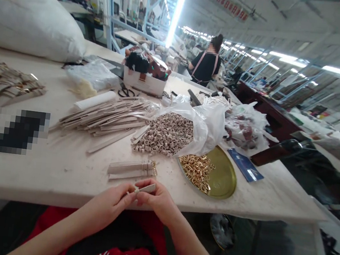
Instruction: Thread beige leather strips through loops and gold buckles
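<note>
Over the front edge of the table, my left hand (120, 198) and my right hand (158, 200) meet with fingers closed. Between them they grip a light beige strap (148, 188). A small pale piece, perhaps a loop, shows at my left fingertips; its detail is too small to make out. Just beyond my hands lies a short stack of finished-looking beige straps (129, 169) with gold buckles (154, 167) at their right ends. Farther back is a heap of small beige loops (169, 133). Gold buckles (197, 170) are piled in a round gold-coloured tray (224, 177) at right.
Loose long straps (106, 115) lie behind, near black scissors (126, 91) and a white box (144, 82). A clear plastic bag (206, 121) covers part of the loops. Right of the tray is a blue packet (245, 165). A person (207, 64) stands farther off.
</note>
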The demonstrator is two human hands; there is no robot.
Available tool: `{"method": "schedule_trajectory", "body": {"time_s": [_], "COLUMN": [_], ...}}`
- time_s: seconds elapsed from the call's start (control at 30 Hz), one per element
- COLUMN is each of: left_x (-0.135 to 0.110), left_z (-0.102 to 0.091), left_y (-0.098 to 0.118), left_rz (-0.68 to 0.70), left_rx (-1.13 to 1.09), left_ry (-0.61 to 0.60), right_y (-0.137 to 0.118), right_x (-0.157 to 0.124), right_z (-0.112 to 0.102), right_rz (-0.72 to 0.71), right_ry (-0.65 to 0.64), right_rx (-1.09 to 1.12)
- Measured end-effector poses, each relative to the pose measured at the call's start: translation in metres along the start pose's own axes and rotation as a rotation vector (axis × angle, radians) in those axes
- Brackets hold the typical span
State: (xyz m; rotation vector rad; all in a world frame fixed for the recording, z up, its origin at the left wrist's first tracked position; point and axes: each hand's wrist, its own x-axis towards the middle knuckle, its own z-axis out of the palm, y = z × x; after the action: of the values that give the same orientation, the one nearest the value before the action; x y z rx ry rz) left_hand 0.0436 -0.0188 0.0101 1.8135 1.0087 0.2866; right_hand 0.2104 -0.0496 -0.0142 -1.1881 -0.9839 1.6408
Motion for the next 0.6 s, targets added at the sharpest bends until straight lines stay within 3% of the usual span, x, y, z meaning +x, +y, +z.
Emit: {"method": "schedule_trajectory", "body": {"time_s": [0.1,0.17,0.23,0.3,0.33,0.43,0.6], "left_x": [0.005,0.008,0.01,0.012,0.014,0.018,0.021], "left_z": [0.008,0.009,0.009,0.008,0.009,0.013,0.015], "left_y": [-0.001,-0.002,-0.005,-0.009,-0.011,-0.016,-0.017], "left_rz": [-0.002,-0.003,-0.025,-0.072,-0.087,-0.104,-0.189], "left_rx": [-0.119,-0.172,-0.213,-0.261,-0.286,-0.339,-0.377], "left_ry": [0.077,0.095,0.101,0.097,0.092,0.08,0.032], "right_y": [0.004,0.002,-0.006,-0.017,-0.022,-0.03,-0.024], "right_x": [-0.001,0.003,0.011,0.023,0.03,0.052,0.067], "right_z": [0.006,-0.01,-0.041,-0.08,-0.098,-0.134,-0.142], "right_rz": [-0.055,-0.105,-0.168,-0.222,-0.226,-0.214,-0.198], "right_ry": [0.023,0.033,0.16,0.476,0.559,0.644,0.682], "right_rx": [0.1,-0.025,-0.36,-0.881,-0.961,-1.072,-1.122]}}
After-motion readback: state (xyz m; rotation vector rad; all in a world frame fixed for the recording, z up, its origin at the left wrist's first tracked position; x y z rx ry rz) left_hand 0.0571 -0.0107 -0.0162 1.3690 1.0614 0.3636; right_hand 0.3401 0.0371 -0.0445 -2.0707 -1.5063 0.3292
